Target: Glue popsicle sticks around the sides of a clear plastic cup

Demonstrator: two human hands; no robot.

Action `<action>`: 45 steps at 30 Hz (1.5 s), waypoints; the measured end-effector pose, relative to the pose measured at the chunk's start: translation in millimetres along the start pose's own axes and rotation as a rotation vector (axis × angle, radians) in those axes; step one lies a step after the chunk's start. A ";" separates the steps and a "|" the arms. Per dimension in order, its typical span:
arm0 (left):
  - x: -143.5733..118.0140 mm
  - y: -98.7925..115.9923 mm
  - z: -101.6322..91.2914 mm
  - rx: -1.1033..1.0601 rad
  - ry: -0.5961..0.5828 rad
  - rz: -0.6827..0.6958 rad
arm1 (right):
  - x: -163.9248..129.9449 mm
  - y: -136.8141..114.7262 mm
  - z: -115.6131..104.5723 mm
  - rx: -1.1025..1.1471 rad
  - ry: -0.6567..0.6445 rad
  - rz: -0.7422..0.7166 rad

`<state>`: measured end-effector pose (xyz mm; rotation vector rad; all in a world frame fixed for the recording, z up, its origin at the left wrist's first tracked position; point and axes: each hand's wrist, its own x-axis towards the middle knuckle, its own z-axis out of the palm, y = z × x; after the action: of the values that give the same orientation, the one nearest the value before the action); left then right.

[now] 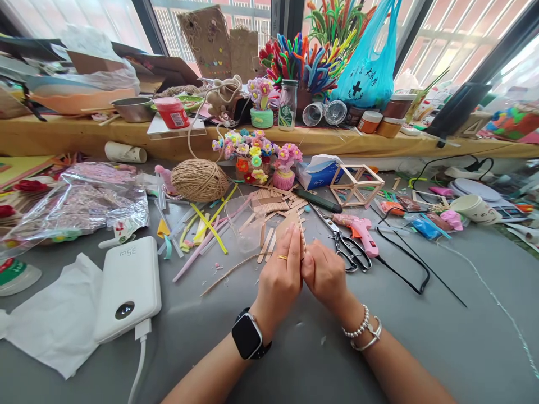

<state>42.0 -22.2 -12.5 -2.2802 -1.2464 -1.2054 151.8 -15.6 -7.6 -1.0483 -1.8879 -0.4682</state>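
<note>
Table: grey table (421,348), crowded with craft bits.
Twine: ball of twine (199,179) lies well behind the hands, beside loose craft sticks (269,203).
Scissors: scissors (343,242) lie just right of the hands, pink glue gun (361,231) beside them.
Left hand: left hand (278,279), fingers closed flat against the piece.
Right hand: right hand (325,275), fingers curled shut, pressing from the other side.
Piece: stick panel (297,227) stands edge-up between both hands, over the table's middle.
Handling: looks light, stiff, thin; joints probably fragile, so best pinched along the flat faces.

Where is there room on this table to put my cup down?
Bare grey tabletop lies right of the black-handled scissors and pink glue gun, crossed only by thin cords. Another patch sits between the white power bank and the left hand. Behind the hands, sticks crowd everything.
</note>
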 end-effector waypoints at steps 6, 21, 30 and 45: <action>2.7 -7.3 -0.8 0.024 0.014 -0.011 | 2.1 -7.9 -3.6 0.043 -0.004 -0.007; 11.2 -14.3 -1.2 -0.017 0.127 0.057 | 4.2 -15.4 -9.7 0.181 0.005 0.070; 2.0 -15.2 2.1 -0.086 -0.011 0.098 | 6.0 -16.8 -9.6 0.165 0.008 0.093; 7.6 -14.4 5.4 -0.110 0.098 -0.064 | 2.8 -12.0 -7.8 0.148 -0.060 0.104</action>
<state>35.5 -6.3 -12.0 -2.2419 -1.2550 -1.4235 145.5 -26.2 -0.1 -1.0659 -1.8790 -0.2360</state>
